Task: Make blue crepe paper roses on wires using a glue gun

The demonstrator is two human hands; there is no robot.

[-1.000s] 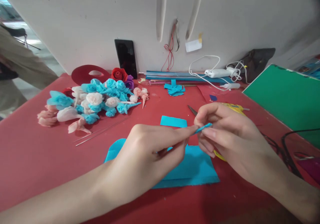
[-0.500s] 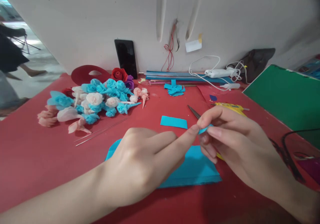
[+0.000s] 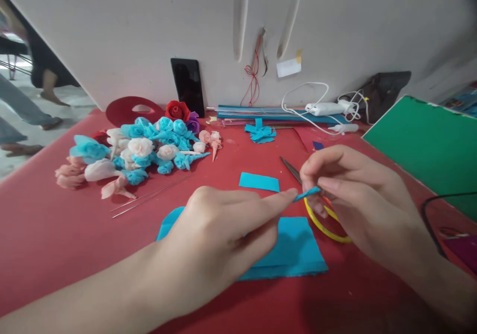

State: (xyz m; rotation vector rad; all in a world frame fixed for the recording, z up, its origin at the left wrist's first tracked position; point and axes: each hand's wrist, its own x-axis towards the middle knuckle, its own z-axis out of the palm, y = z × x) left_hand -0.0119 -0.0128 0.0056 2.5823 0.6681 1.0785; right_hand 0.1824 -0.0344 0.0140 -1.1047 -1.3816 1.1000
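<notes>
Between my two hands stretches a thin twisted strip of blue crepe paper [image 3: 307, 193]. My left hand [image 3: 227, 229] pinches its left end with thumb and forefinger. My right hand [image 3: 357, 200] is closed on the other end with its fingertips. Below the hands lies a larger folded sheet of blue crepe paper [image 3: 298, 249], partly covered by my left hand. A small blue paper rectangle [image 3: 259, 181] rests just beyond. Scissors with yellow handles [image 3: 328, 229] lie under my right hand, their dark blades pointing away to the left.
A pile of blue, white and pink paper flowers [image 3: 141, 147] fills the left of the red table [image 3: 67, 244]. Behind are a phone [image 3: 188, 86], blue paper strips [image 3: 260, 131] and a white power strip [image 3: 324, 109]. A green board [image 3: 428, 145] stands right; people's legs [image 3: 22, 110] show at far left.
My right hand has drawn slightly right, away from the left. More of the strip shows between them, narrow and twisted. The yellow scissor handle is more exposed. People at far left have moved.
</notes>
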